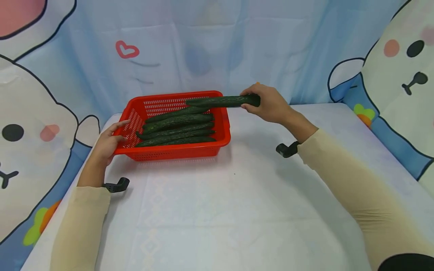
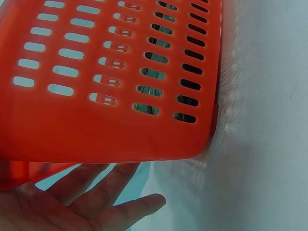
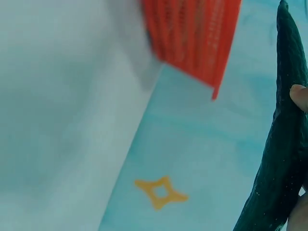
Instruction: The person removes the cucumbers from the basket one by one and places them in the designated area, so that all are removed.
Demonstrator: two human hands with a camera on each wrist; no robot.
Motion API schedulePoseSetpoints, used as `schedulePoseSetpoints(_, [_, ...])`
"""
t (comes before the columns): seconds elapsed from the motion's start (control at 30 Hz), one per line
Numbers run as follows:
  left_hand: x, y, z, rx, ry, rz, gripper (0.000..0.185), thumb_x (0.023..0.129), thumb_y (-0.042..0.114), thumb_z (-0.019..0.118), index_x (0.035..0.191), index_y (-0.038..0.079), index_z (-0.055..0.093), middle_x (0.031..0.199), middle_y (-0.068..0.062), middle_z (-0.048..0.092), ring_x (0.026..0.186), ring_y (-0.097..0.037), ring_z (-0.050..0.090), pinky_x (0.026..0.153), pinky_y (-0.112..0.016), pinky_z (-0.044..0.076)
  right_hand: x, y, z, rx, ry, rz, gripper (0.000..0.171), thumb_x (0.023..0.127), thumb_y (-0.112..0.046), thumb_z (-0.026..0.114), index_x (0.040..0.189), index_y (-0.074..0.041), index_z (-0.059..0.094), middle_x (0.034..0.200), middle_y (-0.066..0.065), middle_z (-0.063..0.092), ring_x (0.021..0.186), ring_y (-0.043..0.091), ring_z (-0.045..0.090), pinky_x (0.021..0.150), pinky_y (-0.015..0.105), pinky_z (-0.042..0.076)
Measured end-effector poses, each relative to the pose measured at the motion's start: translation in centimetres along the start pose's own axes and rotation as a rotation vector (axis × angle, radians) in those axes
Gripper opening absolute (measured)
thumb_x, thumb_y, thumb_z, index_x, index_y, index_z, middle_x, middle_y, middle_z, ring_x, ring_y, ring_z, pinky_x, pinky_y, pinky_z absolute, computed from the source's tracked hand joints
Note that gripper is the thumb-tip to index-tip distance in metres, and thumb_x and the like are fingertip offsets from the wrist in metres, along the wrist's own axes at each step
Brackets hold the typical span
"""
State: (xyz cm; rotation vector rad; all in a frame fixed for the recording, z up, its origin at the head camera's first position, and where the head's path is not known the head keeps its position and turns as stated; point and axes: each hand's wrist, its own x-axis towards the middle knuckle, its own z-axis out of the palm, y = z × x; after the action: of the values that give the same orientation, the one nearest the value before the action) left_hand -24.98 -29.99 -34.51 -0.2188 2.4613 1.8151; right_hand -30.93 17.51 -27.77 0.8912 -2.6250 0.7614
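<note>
Red slotted plastic basket [image 1: 176, 150] sits on the white table cover [image 1: 237, 195], toward its far left part. Right hand [image 1: 268, 103] is curled around one end of a dark green cucumber [image 1: 220, 101], holding it level above the basket's far right corner, the free end pointing in over the basket; it hangs clear of the pile. Right wrist view shows a fingertip [image 3: 299, 96] pressed on the bumpy skin of the cucumber [image 3: 284, 159], basket corner [image 3: 197, 38] blurred behind. Inside the basket lie more cucumbers [image 1: 178, 130], stacked lengthwise side by side, tips toward the left wall. Left hand [image 1: 108, 143] rests against the basket's left wall, fingers straight, thumb on the rim, no real grip. Left wrist view: spread fingers [image 2: 96, 192] below the slotted wall [image 2: 110, 72], cucumber skin visible through the slots. Cartoon-print backdrop [image 1: 210, 45] hangs behind the basket.
</note>
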Motion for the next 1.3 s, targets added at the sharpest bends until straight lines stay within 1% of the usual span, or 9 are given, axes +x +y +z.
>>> schedulePoseSetpoints(0.03, [0.0, 0.0, 0.0, 0.0, 0.003, 0.002, 0.056, 0.094, 0.01, 0.038, 0.141, 0.039, 0.031, 0.152, -0.011, 0.018, 0.127, -0.033, 0.035, 0.072, -0.021, 0.054, -0.1, 0.5, -0.2, -0.01, -0.003, 0.017, 0.033, 0.085, -0.023, 0.065, 0.114, -0.011, 0.059, 0.106, 0.004, 0.058, 0.096, 0.021, 0.054, 0.077, 0.033, 0.045])
schedulePoseSetpoints(0.2, [0.0, -0.1, 0.0, -0.001, 0.008, 0.005, 0.057, 0.093, 0.008, 0.039, 0.141, 0.039, 0.032, 0.151, -0.011, 0.02, 0.127, -0.032, 0.034, 0.073, -0.021, 0.054, -0.5, 3.4, -0.6, -0.073, 0.008, 0.077, 0.037, 0.087, -0.024, 0.062, 0.12, -0.008, 0.057, 0.117, 0.01, 0.058, 0.114, 0.029, 0.05, 0.087, 0.043, 0.045])
schedulePoseSetpoints(0.27, [0.1, -0.1, 0.0, -0.003, 0.007, 0.005, 0.057, 0.093, 0.008, 0.039, 0.141, 0.039, 0.032, 0.151, -0.011, 0.02, 0.127, -0.032, 0.034, 0.073, -0.021, 0.054, -0.7, 4.5, -0.7, -0.101, 0.028, 0.097, 0.039, 0.088, -0.025, 0.061, 0.122, -0.008, 0.055, 0.121, 0.013, 0.057, 0.11, 0.031, 0.051, 0.09, 0.046, 0.043])
schedulePoseSetpoints(0.4, [0.2, -0.1, -0.1, -0.007, 0.009, 0.006, 0.057, 0.093, 0.008, 0.039, 0.141, 0.039, 0.032, 0.151, -0.011, 0.019, 0.127, -0.032, 0.034, 0.074, -0.022, 0.054, -1.2, 6.9, -0.6, -0.106, 0.046, 0.168, 0.041, 0.09, -0.025, 0.058, 0.126, -0.007, 0.053, 0.126, 0.016, 0.053, 0.118, 0.035, 0.046, 0.095, 0.049, 0.04])
schedulePoseSetpoints(0.6, [0.3, -0.1, 0.0, -0.005, 0.013, -0.006, 0.057, 0.093, 0.008, 0.038, 0.141, 0.038, 0.032, 0.151, -0.01, 0.019, 0.127, -0.032, 0.034, 0.074, -0.023, 0.054, -1.9, 9.7, -0.3, -0.095, -0.016, 0.305, 0.044, 0.093, -0.025, 0.053, 0.131, -0.005, 0.048, 0.132, 0.021, 0.047, 0.122, 0.039, 0.042, 0.098, 0.053, 0.037])
schedulePoseSetpoints(0.77, [0.2, 0.1, 0.0, -0.003, 0.014, -0.013, 0.057, 0.092, 0.007, 0.038, 0.141, 0.038, 0.032, 0.151, -0.01, 0.02, 0.126, -0.033, 0.036, 0.074, -0.024, 0.055, -2.1, 11.0, 0.1, -0.114, -0.089, 0.369, 0.044, 0.093, -0.022, 0.052, 0.131, -0.001, 0.046, 0.131, 0.024, 0.046, 0.119, 0.041, 0.043, 0.096, 0.055, 0.038])
schedulePoseSetpoints(1.07, [0.4, 0.1, 0.1, -0.006, 0.018, -0.017, 0.057, 0.092, 0.007, 0.037, 0.14, 0.039, 0.034, 0.151, -0.009, 0.02, 0.125, -0.032, 0.037, 0.074, -0.024, 0.054, -1.3, 13.2, 1.3, -0.123, -0.218, 0.413, 0.044, 0.093, -0.025, 0.051, 0.131, -0.002, 0.046, 0.135, 0.024, 0.043, 0.123, 0.042, 0.04, 0.098, 0.057, 0.036])
schedulePoseSetpoints(1.2, [0.4, 0.1, 0.1, -0.01, 0.013, -0.017, 0.057, 0.092, 0.006, 0.037, 0.139, 0.038, 0.035, 0.151, -0.009, 0.02, 0.126, -0.032, 0.036, 0.074, -0.024, 0.054, -0.9, 13.8, 1.9, -0.134, -0.247, 0.415, 0.043, 0.093, -0.022, 0.052, 0.131, -0.002, 0.046, 0.137, 0.025, 0.04, 0.126, 0.043, 0.036, 0.099, 0.057, 0.034])
schedulePoseSetpoints(1.3, [0.4, 0.0, -0.1, -0.007, 0.025, -0.023, 0.057, 0.092, 0.006, 0.038, 0.139, 0.038, 0.035, 0.15, -0.01, 0.021, 0.125, -0.032, 0.037, 0.073, -0.023, 0.055, -0.7, 14.0, 2.6, -0.136, -0.266, 0.422, 0.042, 0.092, -0.021, 0.053, 0.13, -0.003, 0.047, 0.136, 0.024, 0.042, 0.125, 0.043, 0.037, 0.099, 0.056, 0.035])
